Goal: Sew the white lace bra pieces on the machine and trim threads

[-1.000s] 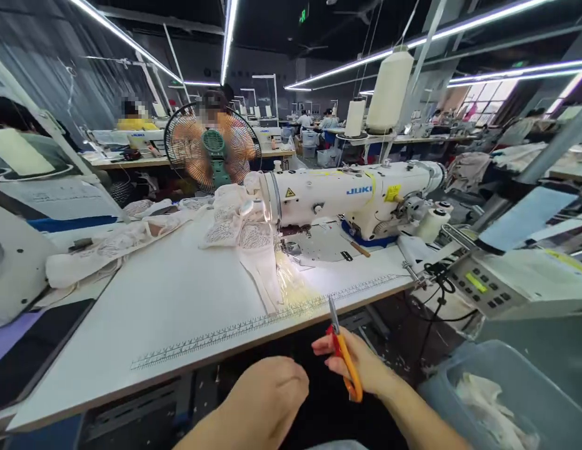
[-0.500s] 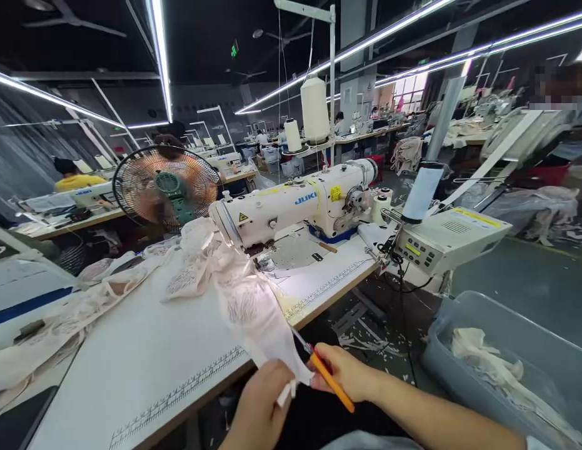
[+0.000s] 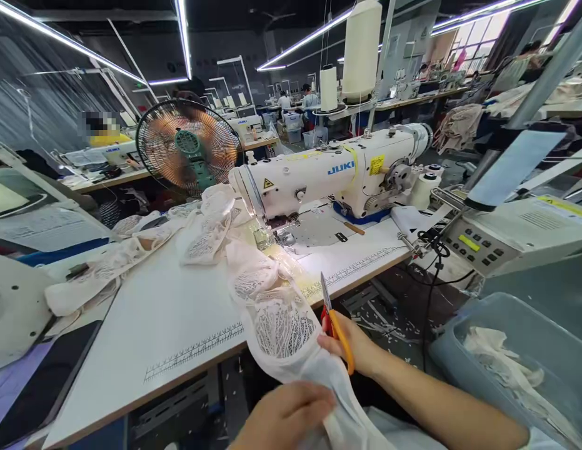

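My right hand (image 3: 356,347) grips small scissors (image 3: 335,322) with an orange handle, blades pointing up, just off the table's front edge. My left hand (image 3: 288,415) is low in the view and pinches a pale lace garment (image 3: 276,312) that trails from the sewing machine's needle area over the table edge toward my lap. The scissors sit right beside the lace, at its right edge. A white JUKI sewing machine (image 3: 328,175) stands at the back of the white table (image 3: 169,312).
More lace pieces (image 3: 131,250) lie across the table's left side. A fan (image 3: 187,147) stands behind. A control box (image 3: 506,234) with cables hangs at right. A grey bin (image 3: 520,369) with fabric scraps sits on the floor at right. Other people work at distant tables.
The lace has been drawn farther over the table edge toward me. My left hand dropped lower on it. The scissors turned from slanting left to pointing up.
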Motion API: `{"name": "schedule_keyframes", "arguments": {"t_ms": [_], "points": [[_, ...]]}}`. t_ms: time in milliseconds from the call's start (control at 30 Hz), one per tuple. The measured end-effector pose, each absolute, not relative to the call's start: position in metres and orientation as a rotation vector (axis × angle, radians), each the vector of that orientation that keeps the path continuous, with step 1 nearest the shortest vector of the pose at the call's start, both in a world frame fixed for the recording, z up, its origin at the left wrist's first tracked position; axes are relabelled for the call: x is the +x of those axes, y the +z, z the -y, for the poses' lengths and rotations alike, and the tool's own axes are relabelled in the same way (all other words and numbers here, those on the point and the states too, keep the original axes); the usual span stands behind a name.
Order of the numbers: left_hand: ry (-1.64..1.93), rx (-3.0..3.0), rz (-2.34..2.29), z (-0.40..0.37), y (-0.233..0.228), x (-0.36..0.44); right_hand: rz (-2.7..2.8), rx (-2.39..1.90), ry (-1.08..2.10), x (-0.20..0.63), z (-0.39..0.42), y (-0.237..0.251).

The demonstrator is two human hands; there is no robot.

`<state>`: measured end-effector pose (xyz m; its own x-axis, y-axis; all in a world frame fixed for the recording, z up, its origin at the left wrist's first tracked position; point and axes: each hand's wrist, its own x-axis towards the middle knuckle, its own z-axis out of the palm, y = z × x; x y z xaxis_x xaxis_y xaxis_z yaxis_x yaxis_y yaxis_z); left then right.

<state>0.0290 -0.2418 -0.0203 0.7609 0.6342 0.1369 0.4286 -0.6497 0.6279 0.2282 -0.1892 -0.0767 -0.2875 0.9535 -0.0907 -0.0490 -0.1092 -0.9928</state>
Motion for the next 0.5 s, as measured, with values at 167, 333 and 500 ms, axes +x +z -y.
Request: {"name": "schedule_keyframes", "arguments": {"t_ms": [167,333,500], "points": [[0.298,2.71,-1.486,0.185,-0.016,-0.027,1.315,-0.856,1.873,0.255,0.195,-0.07],[0.182,2.737,-1.767,0.157,-0.031,-0.025,1.654,-0.873,1.903,0.283,0.202,-0.06],[0.532,2.513,-1.86,0.188,-0.042,-0.02,1.863,-1.293,1.354,0.282,0.196,-0.061]]}}
